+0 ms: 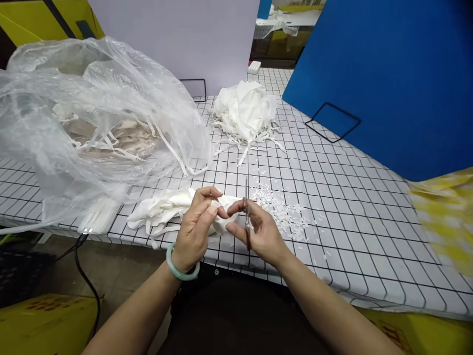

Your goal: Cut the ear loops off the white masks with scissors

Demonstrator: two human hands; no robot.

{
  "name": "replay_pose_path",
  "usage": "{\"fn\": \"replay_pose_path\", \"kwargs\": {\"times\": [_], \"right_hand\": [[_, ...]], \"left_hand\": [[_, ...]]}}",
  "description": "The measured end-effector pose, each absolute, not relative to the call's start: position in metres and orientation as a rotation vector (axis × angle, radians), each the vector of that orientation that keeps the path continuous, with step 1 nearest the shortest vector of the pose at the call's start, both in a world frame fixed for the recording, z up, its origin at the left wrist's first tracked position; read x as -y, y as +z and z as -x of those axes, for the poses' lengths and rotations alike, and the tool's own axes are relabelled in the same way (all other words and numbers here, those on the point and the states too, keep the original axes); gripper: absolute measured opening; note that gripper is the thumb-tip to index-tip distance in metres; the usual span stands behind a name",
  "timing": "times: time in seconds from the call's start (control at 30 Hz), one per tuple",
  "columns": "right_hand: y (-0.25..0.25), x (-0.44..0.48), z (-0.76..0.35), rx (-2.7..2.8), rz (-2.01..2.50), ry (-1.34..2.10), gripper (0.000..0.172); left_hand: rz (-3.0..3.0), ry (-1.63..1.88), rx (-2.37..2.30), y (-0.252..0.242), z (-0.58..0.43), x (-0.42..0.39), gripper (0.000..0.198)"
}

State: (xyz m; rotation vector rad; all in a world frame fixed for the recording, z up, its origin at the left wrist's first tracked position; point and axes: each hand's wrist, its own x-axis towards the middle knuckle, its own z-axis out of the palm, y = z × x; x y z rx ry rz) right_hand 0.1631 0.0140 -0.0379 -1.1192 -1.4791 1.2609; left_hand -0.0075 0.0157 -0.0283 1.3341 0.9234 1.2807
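Observation:
My left hand (195,224), with a pale green bangle at its wrist, pinches part of a white cloth piece (166,209) that lies bunched at the table's front edge. In my right hand (266,234) are small scissors (247,217), their blades pointing away from me and seen nearly edge-on. The right thumb and forefinger come close to the left fingertips; whether they also touch the cloth I cannot tell. Many small white snippets (284,214) lie scattered just beyond and right of my right hand.
A heap of white cloth pieces with straps (244,111) sits at the back. At left spreads a large clear plastic bag (148,93) with white strapped pieces inside. A white power strip (99,214) lies at the front edge. A blue panel (388,84) and a lilac panel (181,39) stand behind.

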Motion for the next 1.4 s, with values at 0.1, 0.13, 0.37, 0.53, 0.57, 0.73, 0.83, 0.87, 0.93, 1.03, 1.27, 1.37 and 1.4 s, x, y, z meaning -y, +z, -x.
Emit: {"fn": "replay_pose_path", "kwargs": {"times": [0.1, 0.13, 0.37, 0.53, 0.57, 0.73, 0.83, 0.87, 0.93, 1.03, 1.27, 1.37, 1.4], "right_hand": [[-0.044, -0.012, -0.145, 1.407, 1.137, 1.214, 0.024], [-0.048, -0.013, -0.139, 1.358, 1.132, 1.180, 0.020], [-0.068, -0.005, -0.132, 1.509, 1.064, 1.100, 0.012], [-0.058, 0.001, -0.159, 1.626, 1.131, 1.078, 0.027], [-0.055, 0.001, -0.163, 1.595, 1.151, 1.082, 0.030], [-0.054, 0.000, -0.147, 1.313, 1.141, 1.218, 0.031], [-0.062, 0.004, -0.132, 1.163, 1.116, 1.388, 0.034], [-0.063, 0.005, -0.132, 1.191, 1.106, 1.431, 0.034], [-0.061, 0.006, -0.142, 1.348, 1.118, 1.419, 0.034], [-0.050, 0.004, -0.169, 1.644, 1.221, 1.207, 0.036], [-0.030, 0.002, -0.199, 1.982, 1.288, 1.007, 0.044], [-0.032, 0.004, -0.199, 2.003, 1.297, 0.944, 0.047], [-0.032, 0.005, -0.199, 2.007, 1.294, 0.930, 0.047]], "left_hand": [[-1.235, 1.242, -0.797, -0.024, 0.005, -0.017, 0.034], [-1.204, 1.231, -0.766, -0.022, 0.006, -0.017, 0.035], [-1.027, 1.266, -0.858, -0.016, 0.015, -0.016, 0.034], [-1.317, 1.296, -0.995, -0.025, 0.009, -0.009, 0.034], [-1.349, 1.306, -0.984, -0.025, 0.007, -0.009, 0.034], [-1.273, 1.255, -0.829, -0.020, -0.002, -0.011, 0.034], [-1.146, 1.270, -0.799, -0.020, -0.005, -0.012, 0.034], [-1.122, 1.271, -0.821, -0.021, -0.005, -0.011, 0.034], [-1.156, 1.268, -0.901, -0.025, -0.003, -0.009, 0.034], [-1.328, 1.259, -1.014, -0.029, -0.001, -0.005, 0.033], [-1.483, 1.160, -0.935, -0.032, -0.008, -0.002, 0.032], [-1.499, 1.114, -0.909, -0.031, -0.010, -0.002, 0.033], [-1.510, 1.096, -0.905, -0.031, -0.011, -0.002, 0.033]]}}
